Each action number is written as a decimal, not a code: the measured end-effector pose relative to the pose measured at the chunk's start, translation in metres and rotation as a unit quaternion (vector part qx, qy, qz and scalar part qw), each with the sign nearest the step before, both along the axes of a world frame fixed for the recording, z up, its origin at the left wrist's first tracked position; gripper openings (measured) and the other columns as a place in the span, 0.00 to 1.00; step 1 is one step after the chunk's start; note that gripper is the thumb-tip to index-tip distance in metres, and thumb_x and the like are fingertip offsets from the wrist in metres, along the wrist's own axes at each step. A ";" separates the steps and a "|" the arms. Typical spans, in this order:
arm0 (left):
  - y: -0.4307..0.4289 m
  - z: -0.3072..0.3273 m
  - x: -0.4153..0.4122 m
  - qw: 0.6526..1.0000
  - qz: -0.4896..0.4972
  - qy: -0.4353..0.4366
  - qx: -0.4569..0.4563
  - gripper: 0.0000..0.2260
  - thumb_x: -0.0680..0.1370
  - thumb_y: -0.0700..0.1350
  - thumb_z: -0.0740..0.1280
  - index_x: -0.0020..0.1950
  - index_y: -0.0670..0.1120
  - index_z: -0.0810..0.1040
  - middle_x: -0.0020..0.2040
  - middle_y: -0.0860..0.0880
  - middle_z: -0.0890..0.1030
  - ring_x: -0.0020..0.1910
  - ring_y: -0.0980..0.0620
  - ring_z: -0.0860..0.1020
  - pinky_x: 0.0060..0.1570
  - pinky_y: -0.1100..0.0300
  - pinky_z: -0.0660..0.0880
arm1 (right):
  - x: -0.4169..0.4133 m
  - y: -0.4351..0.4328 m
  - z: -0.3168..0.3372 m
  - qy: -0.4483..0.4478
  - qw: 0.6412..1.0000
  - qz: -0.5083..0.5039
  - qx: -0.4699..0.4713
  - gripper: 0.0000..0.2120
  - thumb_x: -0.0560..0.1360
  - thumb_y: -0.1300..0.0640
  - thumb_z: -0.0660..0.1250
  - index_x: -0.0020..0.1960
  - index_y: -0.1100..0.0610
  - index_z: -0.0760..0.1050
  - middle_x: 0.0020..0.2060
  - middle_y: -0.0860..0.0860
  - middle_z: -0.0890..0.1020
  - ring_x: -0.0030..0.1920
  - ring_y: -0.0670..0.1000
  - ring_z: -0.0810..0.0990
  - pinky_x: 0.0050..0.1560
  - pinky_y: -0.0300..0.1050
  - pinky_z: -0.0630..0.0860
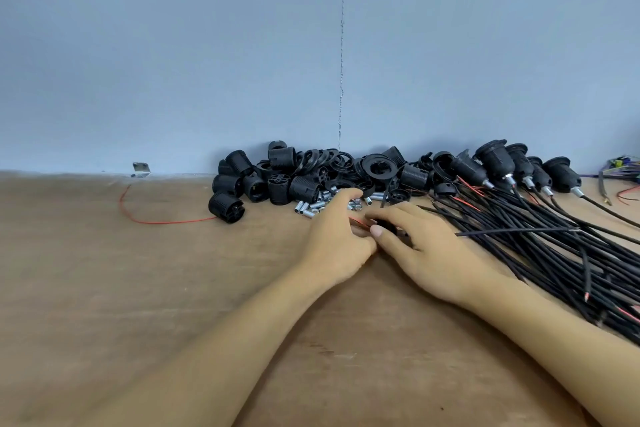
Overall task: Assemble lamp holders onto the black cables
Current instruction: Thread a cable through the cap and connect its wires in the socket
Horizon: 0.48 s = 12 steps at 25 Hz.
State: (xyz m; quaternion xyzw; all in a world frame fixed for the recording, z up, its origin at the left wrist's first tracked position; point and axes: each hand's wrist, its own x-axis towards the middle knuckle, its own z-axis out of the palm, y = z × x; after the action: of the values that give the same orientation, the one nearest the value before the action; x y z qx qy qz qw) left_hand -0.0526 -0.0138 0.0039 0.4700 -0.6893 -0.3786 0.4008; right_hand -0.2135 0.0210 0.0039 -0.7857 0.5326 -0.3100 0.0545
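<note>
Meeting at the middle of the wooden table (138, 288), both hands work on one piece. The right hand (429, 253) curls thumb and forefinger round the end of a single black cable (512, 231). That cable trails toward three o'clock over the top of the bundle of cables (554, 253), likely lifted clear so it feeds freely. The left hand (332, 239) sits at nine o'clock of it, fingers bent down over the red lead (358, 221) poking from that end. Pinching or just pressing, I cannot tell.

Just past the left fingertips, at twelve o'clock, lie nuts (355, 206) and metal tubes (306, 208) — small hardware kept close to hand, I'd judge. Beyond them the pile of lamp holder parts (301, 180) is heaped against the wall (207, 45). At two o'clock the finished holders (495, 159) lie in a row with cables fitted — apart from the loose stock. Far off at ten o'clock, a loose red wire (156, 221).
</note>
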 end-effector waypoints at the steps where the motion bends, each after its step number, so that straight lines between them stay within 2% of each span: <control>1: 0.000 -0.001 0.004 1.000 -0.007 0.002 0.001 0.31 0.72 0.32 0.69 0.73 0.49 0.69 0.53 0.50 0.84 0.54 0.52 0.84 0.62 0.52 0.78 | 0.001 0.000 -0.001 0.009 1.000 -0.009 -0.004 0.17 0.81 0.51 0.65 0.69 0.45 0.75 0.54 0.46 0.78 0.54 0.45 0.74 0.55 0.35 0.66; 3: -0.001 -0.001 0.013 1.000 0.007 -0.005 -0.009 0.28 0.73 0.30 0.65 0.72 0.49 0.71 0.55 0.51 0.81 0.54 0.55 0.82 0.60 0.56 0.78 | 0.001 -0.002 -0.002 0.022 0.999 -0.024 -0.005 0.18 0.80 0.54 0.67 0.69 0.42 0.75 0.53 0.45 0.76 0.52 0.43 0.73 0.52 0.34 0.64; 6: -0.006 -0.001 0.023 0.995 0.073 -0.038 -0.050 0.18 0.74 0.32 0.63 0.60 0.47 0.79 0.52 0.52 0.81 0.48 0.54 0.80 0.56 0.58 0.77 | 0.007 -0.007 -0.005 0.015 0.999 -0.041 -0.005 0.18 0.78 0.60 0.67 0.64 0.44 0.78 0.53 0.45 0.75 0.52 0.44 0.72 0.53 0.36 0.65; 8: -0.008 -0.002 0.026 0.992 0.100 -0.060 -0.056 0.14 0.75 0.33 0.64 0.55 0.46 0.82 0.50 0.50 0.82 0.51 0.50 0.80 0.55 0.54 0.77 | 0.020 -0.011 -0.009 0.059 0.997 -0.040 -0.017 0.15 0.77 0.60 0.70 0.61 0.49 0.81 0.53 0.47 0.77 0.54 0.51 0.75 0.57 0.46 0.70; 10: -0.009 -0.004 0.027 0.979 0.138 -0.112 -0.103 0.15 0.75 0.35 0.64 0.57 0.48 0.82 0.54 0.49 0.80 0.55 0.48 0.77 0.55 0.53 0.76 | 0.025 -0.011 -0.012 0.074 0.996 -0.028 -0.031 0.11 0.76 0.61 0.71 0.58 0.53 0.84 0.53 0.50 0.79 0.54 0.58 0.78 0.57 0.55 0.74; 12: -0.011 -0.001 0.035 0.942 0.214 -0.174 -0.192 0.17 0.74 0.36 0.66 0.59 0.50 0.80 0.58 0.49 0.77 0.60 0.46 0.72 0.56 0.54 0.70 | 0.022 -0.011 -0.010 0.051 0.998 -0.032 -0.021 0.10 0.77 0.60 0.71 0.57 0.52 0.85 0.53 0.49 0.80 0.54 0.57 0.78 0.57 0.57 0.75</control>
State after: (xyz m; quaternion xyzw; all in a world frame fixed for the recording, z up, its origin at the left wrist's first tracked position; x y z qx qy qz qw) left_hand -0.0173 -0.0244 0.0026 0.5792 -0.6911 -0.0561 0.4287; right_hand -0.1918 0.0102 -0.0060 -0.7840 0.5528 -0.2824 0.0004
